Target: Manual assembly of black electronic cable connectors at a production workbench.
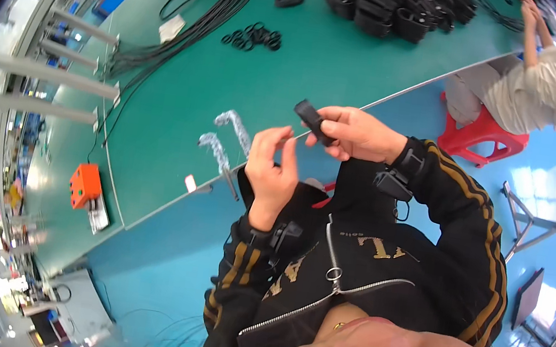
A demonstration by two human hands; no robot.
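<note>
My right hand (360, 135) grips a small black oblong part (314, 122), thumb on top, above the near edge of the green table. Close beside it, my left hand (271, 172) is raised with its fingertips pinched. A thin pale piece (303, 135) runs from those fingertips to the black part; its kind is too small to tell. Just beyond my left hand, two hooked rods wrapped in pale, fluffy material (232, 124) stick out at the table edge.
The green table (176, 97) holds small black rings (254, 37), a heap of black strap-like parts (398, 10) and a bundle of black cables (207, 17). An orange box (85, 185) stands at left. At right, another person (542, 89) sits on a red stool (483, 134).
</note>
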